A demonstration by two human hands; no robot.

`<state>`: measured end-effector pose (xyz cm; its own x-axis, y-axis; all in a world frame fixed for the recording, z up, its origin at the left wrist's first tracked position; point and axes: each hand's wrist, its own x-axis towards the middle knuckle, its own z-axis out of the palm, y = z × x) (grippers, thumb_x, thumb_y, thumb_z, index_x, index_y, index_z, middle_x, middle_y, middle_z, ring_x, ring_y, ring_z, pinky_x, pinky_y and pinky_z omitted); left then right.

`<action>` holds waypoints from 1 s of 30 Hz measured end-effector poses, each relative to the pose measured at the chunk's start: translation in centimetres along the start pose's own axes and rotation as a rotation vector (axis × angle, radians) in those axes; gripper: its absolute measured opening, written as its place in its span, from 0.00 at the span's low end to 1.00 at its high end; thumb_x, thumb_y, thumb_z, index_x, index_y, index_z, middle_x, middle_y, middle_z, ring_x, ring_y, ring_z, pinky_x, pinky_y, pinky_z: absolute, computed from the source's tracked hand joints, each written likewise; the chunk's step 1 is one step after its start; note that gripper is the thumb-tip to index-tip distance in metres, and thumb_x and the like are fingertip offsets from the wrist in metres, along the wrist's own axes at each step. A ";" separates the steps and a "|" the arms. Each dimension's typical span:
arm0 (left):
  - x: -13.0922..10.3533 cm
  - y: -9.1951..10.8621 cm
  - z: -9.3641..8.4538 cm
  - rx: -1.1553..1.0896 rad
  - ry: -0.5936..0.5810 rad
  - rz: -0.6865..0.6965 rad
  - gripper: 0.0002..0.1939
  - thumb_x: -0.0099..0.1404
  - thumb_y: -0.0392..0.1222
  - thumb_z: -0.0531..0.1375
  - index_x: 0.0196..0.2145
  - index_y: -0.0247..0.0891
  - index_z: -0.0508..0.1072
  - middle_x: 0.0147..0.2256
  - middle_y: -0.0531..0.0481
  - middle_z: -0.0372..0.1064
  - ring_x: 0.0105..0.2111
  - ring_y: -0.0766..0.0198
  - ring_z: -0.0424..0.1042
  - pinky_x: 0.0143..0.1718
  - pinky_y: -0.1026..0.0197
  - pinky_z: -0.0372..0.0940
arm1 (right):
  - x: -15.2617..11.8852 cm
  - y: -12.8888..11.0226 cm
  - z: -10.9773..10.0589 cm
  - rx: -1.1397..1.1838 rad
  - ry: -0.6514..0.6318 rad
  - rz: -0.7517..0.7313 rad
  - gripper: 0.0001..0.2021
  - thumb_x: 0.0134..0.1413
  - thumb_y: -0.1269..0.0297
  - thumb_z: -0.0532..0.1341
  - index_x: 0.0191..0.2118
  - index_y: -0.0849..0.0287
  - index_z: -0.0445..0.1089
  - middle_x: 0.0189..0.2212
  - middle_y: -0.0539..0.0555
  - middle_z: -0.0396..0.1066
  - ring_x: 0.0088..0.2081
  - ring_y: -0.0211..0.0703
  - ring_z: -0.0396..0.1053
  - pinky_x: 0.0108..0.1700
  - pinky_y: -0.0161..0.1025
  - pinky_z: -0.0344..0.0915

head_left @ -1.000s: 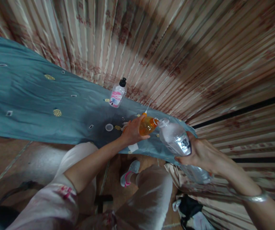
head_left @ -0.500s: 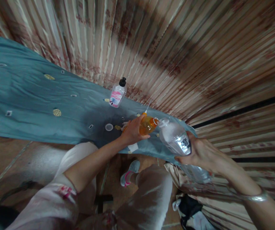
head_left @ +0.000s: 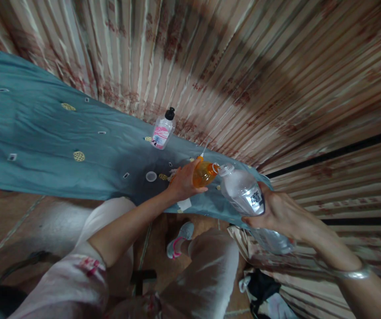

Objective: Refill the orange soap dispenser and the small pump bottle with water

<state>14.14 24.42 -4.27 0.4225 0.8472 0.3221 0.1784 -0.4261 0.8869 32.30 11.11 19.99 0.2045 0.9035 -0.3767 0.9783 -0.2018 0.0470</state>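
My left hand (head_left: 186,180) is wrapped round an orange bottle (head_left: 203,174), whose open neck points right. My right hand (head_left: 278,210) grips a large clear plastic bottle (head_left: 240,188) with a label, tilted so that its mouth meets the orange bottle's neck. The two mouths touch or nearly touch; I cannot tell whether liquid passes between them. Just beyond my left hand lies an orange pump top (head_left: 200,158) with a clear tube. A pump or flip-top bottle (head_left: 162,130) with a black cap and pink label stands farther back. A small round clear lid (head_left: 151,176) lies left of my left hand.
A blue-green cloth (head_left: 44,133) with yellow prints covers the narrow surface. Pleated curtains (head_left: 183,57) hang right behind it and along the right. A white scrap (head_left: 184,204) lies near the front edge. Below are my legs, a shoe (head_left: 180,239) and a dark bundle (head_left: 265,285).
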 end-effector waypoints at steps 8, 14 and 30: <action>0.0 0.0 -0.4 -0.046 -0.023 0.018 0.63 0.50 0.50 0.85 0.76 0.48 0.60 0.71 0.35 0.71 0.71 0.33 0.72 0.75 0.25 0.62 | -0.1 -0.1 0.0 -0.012 0.004 0.014 0.29 0.43 0.45 0.68 0.50 0.57 0.70 0.21 0.47 0.70 0.24 0.51 0.74 0.28 0.41 0.60; 0.1 -0.2 -0.9 -0.095 -0.060 0.051 0.68 0.47 0.58 0.85 0.78 0.47 0.57 0.71 0.33 0.70 0.71 0.29 0.71 0.74 0.24 0.63 | 0.0 -0.1 0.0 -0.009 0.020 -0.009 0.29 0.43 0.46 0.68 0.50 0.57 0.71 0.24 0.49 0.73 0.26 0.52 0.76 0.29 0.41 0.63; 0.0 -0.4 -1.2 -0.102 -0.089 0.112 0.62 0.56 0.45 0.76 0.80 0.46 0.50 0.72 0.34 0.68 0.72 0.33 0.70 0.74 0.29 0.66 | -0.2 -0.2 0.0 0.031 0.014 -0.026 0.23 0.45 0.48 0.68 0.45 0.54 0.68 0.21 0.46 0.70 0.24 0.51 0.75 0.28 0.40 0.60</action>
<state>13.00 24.96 -4.23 0.5123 0.7632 0.3939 0.0365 -0.4776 0.8778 32.09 11.00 20.06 0.1798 0.9136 -0.3648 0.9818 -0.1897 0.0087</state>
